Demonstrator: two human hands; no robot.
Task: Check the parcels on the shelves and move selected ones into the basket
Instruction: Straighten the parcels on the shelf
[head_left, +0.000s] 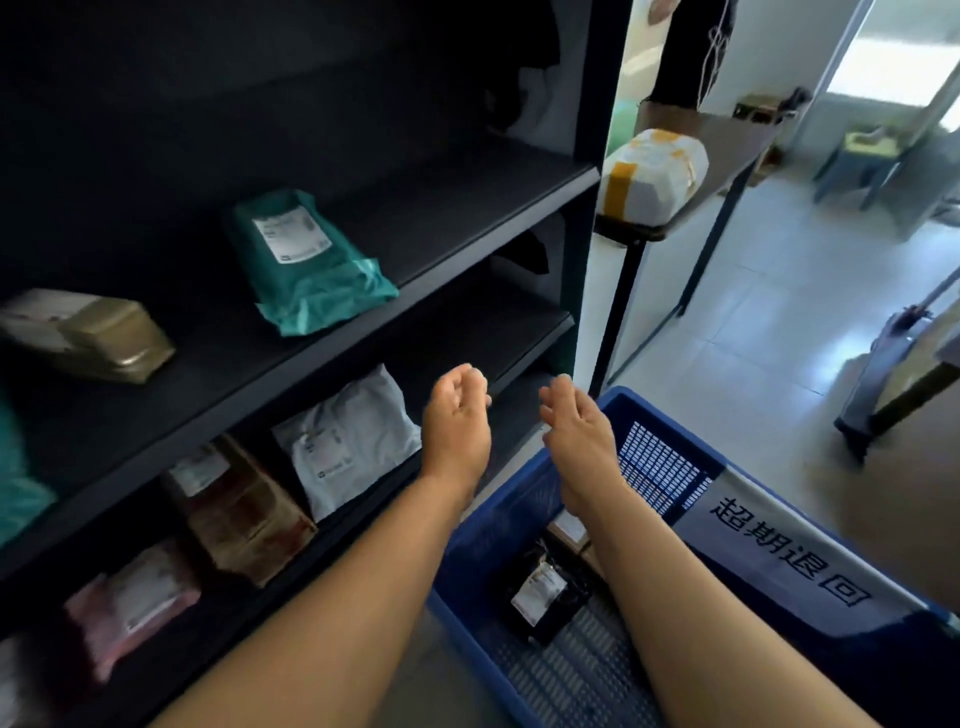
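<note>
Reaching forward with both arms, the person holds the left hand (457, 415) and the right hand (576, 426) side by side and apart, in front of the dark shelving unit (584, 176) and above the near-left rim of the blue basket (670, 457). Both hands carry nothing; the fingers hang loosely curled, relaxed rather than gripping, which suggests they are between parcels.

On the lower shelf, near its right end and just beside the left hand, lies a white mailer (353, 436) with its label face up, likely so it can be read without lifting. Further left along that shelf sit a brown paper parcel (244, 509) and a pink parcel (135, 603). On the shelf above, a teal mailer (306, 260) lies label up near the middle, and an olive taped box (93, 332) sits toward the left end.

Inside the basket, a black parcel (545, 592) with a white label already rests on the floor, with a brown box (571, 530) partly hidden behind the right forearm. The basket stands right against the shelf's right end, keeping transfers short. A white parcel with yellow tape (654, 171) sits on a side table (727, 140) beyond.
</note>
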